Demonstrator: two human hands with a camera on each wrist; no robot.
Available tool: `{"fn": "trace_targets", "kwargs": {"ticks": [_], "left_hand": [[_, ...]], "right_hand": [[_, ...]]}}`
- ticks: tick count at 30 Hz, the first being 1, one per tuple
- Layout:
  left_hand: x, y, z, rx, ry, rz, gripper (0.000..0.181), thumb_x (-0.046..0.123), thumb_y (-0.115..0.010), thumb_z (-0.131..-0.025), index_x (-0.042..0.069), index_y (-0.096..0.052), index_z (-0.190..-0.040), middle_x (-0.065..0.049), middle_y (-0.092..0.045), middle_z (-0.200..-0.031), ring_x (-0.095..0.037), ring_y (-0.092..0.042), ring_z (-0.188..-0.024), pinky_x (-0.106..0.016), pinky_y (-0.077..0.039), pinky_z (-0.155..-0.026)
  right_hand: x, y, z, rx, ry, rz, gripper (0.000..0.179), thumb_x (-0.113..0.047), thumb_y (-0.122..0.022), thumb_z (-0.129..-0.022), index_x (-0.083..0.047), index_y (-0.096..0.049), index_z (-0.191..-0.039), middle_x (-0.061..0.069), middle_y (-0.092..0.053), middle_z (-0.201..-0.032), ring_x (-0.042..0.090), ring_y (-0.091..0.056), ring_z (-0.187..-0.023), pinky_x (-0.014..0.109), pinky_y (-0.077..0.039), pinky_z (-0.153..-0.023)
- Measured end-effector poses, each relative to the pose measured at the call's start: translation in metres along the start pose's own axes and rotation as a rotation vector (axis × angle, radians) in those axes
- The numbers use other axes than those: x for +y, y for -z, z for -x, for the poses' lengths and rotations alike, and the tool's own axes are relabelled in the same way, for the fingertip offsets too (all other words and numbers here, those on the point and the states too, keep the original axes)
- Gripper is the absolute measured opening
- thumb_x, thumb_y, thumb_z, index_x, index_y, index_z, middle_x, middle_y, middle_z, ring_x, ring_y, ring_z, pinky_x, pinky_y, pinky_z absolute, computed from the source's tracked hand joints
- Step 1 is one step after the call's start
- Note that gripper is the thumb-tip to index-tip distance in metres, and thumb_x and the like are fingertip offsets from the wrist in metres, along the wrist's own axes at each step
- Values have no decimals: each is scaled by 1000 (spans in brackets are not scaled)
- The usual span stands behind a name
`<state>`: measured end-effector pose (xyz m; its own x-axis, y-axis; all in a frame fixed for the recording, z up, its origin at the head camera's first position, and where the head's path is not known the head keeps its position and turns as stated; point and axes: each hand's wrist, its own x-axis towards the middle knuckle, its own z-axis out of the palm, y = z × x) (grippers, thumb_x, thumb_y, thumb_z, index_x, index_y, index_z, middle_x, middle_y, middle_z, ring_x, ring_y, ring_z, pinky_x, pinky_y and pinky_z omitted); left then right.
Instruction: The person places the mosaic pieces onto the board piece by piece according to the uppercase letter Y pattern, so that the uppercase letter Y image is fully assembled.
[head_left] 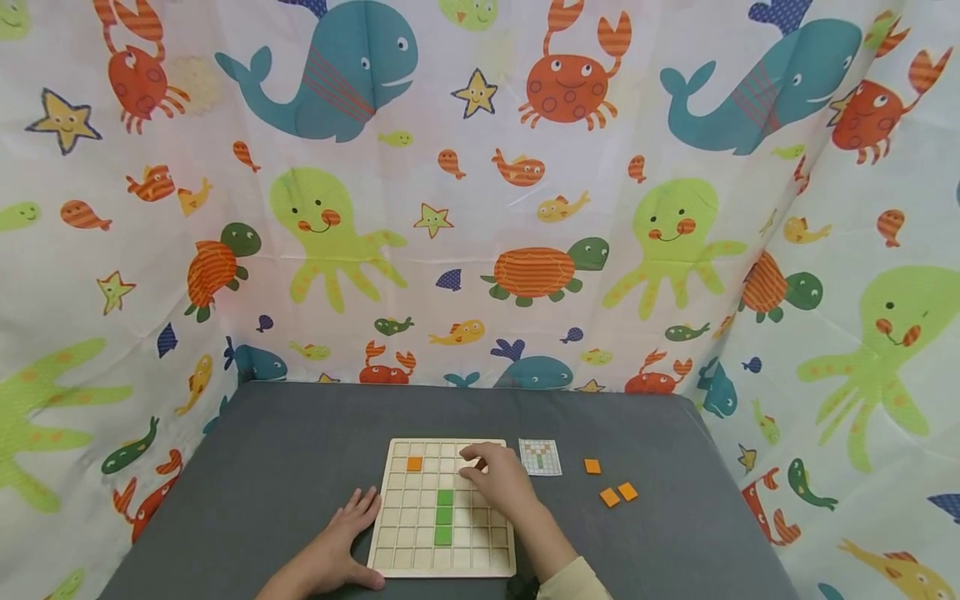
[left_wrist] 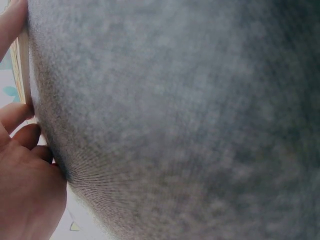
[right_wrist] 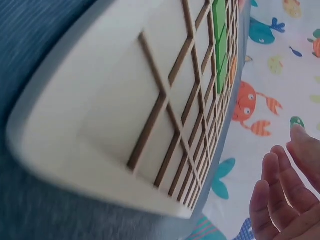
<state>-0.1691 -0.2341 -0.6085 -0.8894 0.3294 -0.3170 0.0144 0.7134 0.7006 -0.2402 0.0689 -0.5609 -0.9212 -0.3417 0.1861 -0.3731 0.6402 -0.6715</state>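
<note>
A light wooden grid board (head_left: 405, 562) lies on the grey table. Three green tiles (head_left: 444, 515) form a column in its middle cells, and one orange tile (head_left: 414, 464) sits in a cell near its upper left. My left hand (head_left: 341, 537) rests at the board's left side, fingers spread along the edge and thumb by the near corner. Over the upper right cells reaches my right hand (head_left: 501, 477), its thumb and index finger bent and apart, with no tile showing between them. In the right wrist view the same hand's fingers (right_wrist: 282, 185) are loosely bent.
Right of the board lies a small printed card (head_left: 540, 457) with a coloured grid pattern. Three loose orange tiles (head_left: 610, 497) lie farther right on the table (head_left: 300, 433). A curtain (head_left: 480, 317) printed with sea animals surrounds the table's back and sides.
</note>
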Motion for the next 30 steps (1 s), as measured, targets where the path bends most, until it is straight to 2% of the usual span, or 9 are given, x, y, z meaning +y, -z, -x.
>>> {"fn": "trace_targets", "kwargs": {"ticks": [4, 13, 20, 25, 30], "left_hand": [[-3, -1, 0, -8, -17, 2, 126, 45, -94, -60, 2, -27, -159, -22, -15, -167, -50, 0, -153, -73, -6, -116], [-3, -1, -2, -19, -12, 6, 125, 44, -94, -62, 3, -28, -159, -23, -15, -167, -50, 0, -153, -74, -6, -116], [-2, 1, 0, -11, -25, 1, 125, 43, -94, -62, 2, -27, -159, -25, -14, -167, -50, 1, -153, -74, -5, -116], [-3, 2, -1, -15, -25, -3, 125, 44, -93, -62, 2, -27, -159, -24, -13, -167, -50, 2, -153, -73, -5, -116], [-5, 2, -5, -36, -13, 3, 123, 45, -92, -64, 4, -26, -160, -23, -11, -167, -50, 2, -153, -74, -5, -116]], "right_hand": [[9, 7, 4, 31, 5, -15, 25, -20, -75, -92, -13, -75, -116, 1, -74, -109, 14, -67, -87, 28, -53, -68], [29, 22, 16, 72, -23, -3, 27, -17, -77, -90, -10, -74, -116, 5, -74, -108, 14, -66, -84, 24, -53, -64], [39, 34, 22, 119, -63, -15, 24, -15, -78, -88, -14, -75, -112, 6, -74, -104, 15, -65, -84, 24, -52, -63], [47, 40, 27, 146, -91, 6, 26, -14, -79, -88, -12, -76, -113, 4, -74, -109, 16, -66, -87, 25, -54, -65], [52, 46, 31, 164, -102, 5, 24, -13, -79, -88, -17, -76, -112, 3, -75, -108, 14, -67, -86, 27, -57, -69]]}}
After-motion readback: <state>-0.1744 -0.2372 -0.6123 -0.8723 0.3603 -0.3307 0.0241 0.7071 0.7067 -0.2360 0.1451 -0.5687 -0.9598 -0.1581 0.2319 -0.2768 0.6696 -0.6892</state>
